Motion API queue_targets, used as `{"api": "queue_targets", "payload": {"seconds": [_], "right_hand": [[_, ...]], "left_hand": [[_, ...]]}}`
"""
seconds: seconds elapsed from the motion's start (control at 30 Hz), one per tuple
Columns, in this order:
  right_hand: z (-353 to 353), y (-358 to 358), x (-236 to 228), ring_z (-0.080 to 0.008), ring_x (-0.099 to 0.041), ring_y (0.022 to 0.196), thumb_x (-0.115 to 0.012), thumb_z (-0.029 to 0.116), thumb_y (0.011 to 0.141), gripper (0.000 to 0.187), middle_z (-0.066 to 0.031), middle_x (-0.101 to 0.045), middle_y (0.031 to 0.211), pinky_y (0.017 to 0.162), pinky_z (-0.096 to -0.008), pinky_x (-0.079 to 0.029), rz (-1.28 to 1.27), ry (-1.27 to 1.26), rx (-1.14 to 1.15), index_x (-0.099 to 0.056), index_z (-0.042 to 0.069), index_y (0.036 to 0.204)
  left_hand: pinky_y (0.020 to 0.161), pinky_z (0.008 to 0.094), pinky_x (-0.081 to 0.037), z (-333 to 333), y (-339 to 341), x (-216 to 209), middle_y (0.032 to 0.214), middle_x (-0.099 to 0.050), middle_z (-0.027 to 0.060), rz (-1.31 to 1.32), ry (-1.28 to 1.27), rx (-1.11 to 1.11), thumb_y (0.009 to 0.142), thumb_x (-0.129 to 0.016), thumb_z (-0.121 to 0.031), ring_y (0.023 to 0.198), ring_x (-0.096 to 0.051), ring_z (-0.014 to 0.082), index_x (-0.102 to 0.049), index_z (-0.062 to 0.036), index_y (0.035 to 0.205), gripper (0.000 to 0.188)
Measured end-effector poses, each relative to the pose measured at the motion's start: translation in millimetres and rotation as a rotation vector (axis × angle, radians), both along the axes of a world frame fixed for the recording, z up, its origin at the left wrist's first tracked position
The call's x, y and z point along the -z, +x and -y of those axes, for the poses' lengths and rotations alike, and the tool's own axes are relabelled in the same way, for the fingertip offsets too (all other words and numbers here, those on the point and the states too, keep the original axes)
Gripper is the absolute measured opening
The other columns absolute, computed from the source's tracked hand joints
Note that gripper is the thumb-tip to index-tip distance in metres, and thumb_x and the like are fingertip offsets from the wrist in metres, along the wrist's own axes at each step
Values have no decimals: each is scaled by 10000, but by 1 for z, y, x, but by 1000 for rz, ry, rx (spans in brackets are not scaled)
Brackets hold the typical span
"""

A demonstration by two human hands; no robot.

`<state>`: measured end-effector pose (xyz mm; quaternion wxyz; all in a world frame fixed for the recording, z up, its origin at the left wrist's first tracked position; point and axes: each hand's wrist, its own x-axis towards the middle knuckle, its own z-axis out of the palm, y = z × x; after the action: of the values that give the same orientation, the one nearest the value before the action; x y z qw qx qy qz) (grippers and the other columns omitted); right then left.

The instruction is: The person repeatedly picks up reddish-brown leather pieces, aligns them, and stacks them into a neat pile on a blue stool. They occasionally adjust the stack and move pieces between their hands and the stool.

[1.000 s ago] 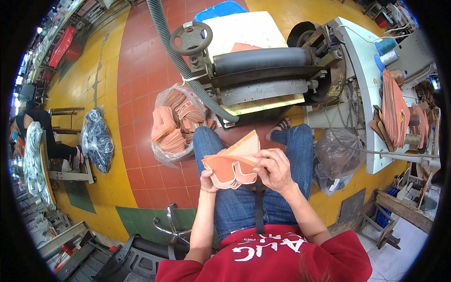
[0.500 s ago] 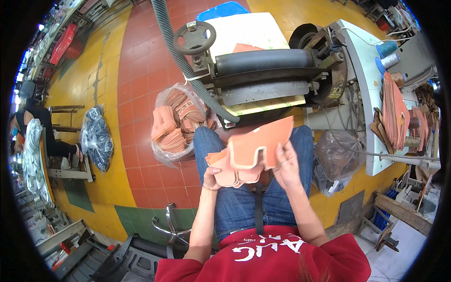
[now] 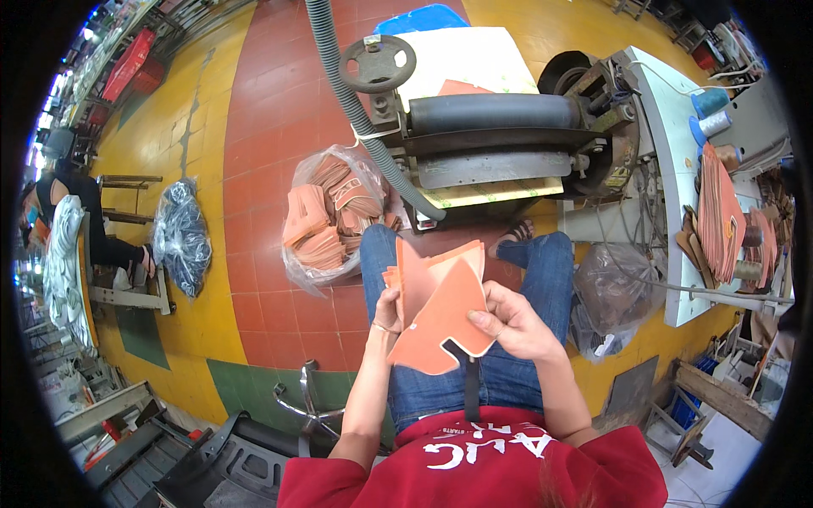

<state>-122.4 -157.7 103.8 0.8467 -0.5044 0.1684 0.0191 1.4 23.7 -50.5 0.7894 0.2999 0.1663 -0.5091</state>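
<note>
Over my lap I hold several salmon-coloured flat cut pieces. The front one, a cut piece with a pale edge and a rounded notch [image 3: 442, 326], is pinched at its right side by my right hand [image 3: 518, 328], thumb on top. My left hand [image 3: 387, 311] is closed around the left edge of the other cut pieces [image 3: 457, 257], which fan out behind the front one. Most of my left fingers are hidden under them. Beyond my left knee, a clear plastic bag [image 3: 298, 269] on the floor holds many similar pieces.
Ahead stands a machine with a dark roller [image 3: 500, 113], a handwheel [image 3: 378, 64] and a grey ribbed hose [image 3: 332, 72]. A white table [image 3: 669, 178] on the right carries thread spools [image 3: 711, 127] and stacked salmon pieces [image 3: 720, 220]. Bagged material [image 3: 180, 237] lies left.
The notched piece has turned, its notch now facing down towards me. My right hand has come lower with it. My right knee has swung outward, showing a sandalled foot.
</note>
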Motion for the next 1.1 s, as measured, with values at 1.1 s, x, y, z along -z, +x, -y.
{"api": "queue_targets", "payload": {"seconds": [1.1], "right_hand": [[94, 19, 84, -135, -647, 876, -635, 203, 916, 320, -72, -650, 1047, 703, -292, -541, -148, 64, 480, -560, 28, 1173]], "left_hand": [[468, 352, -444, -88, 28, 12, 727, -593, 51, 203, -398, -357, 709, -697, -449, 532, -550, 195, -450, 34, 1238, 758]]}}
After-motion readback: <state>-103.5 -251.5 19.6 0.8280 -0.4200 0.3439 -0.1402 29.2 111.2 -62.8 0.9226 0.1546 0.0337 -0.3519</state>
